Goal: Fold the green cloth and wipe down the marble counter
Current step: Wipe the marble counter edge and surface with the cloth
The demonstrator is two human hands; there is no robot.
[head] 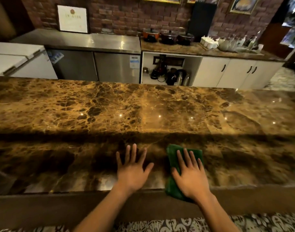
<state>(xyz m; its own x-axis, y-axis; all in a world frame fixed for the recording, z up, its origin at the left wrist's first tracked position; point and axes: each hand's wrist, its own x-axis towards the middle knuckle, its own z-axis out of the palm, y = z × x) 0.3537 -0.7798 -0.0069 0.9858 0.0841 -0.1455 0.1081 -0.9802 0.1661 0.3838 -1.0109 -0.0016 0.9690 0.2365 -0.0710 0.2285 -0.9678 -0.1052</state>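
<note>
Green cloth (172, 153) looks folded already. Right hand (191, 174) presses it flat-fingered at the table's (143, 106) near edge, left hand (132, 169) spread flat beside. Most wiping probably remains.

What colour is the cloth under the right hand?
Dark green; the folded cloth shows clearly in the head view.

green cloth (174, 190): middle hidden under right hand (191, 178) | marble counter (143, 111): both ends cut off
</note>
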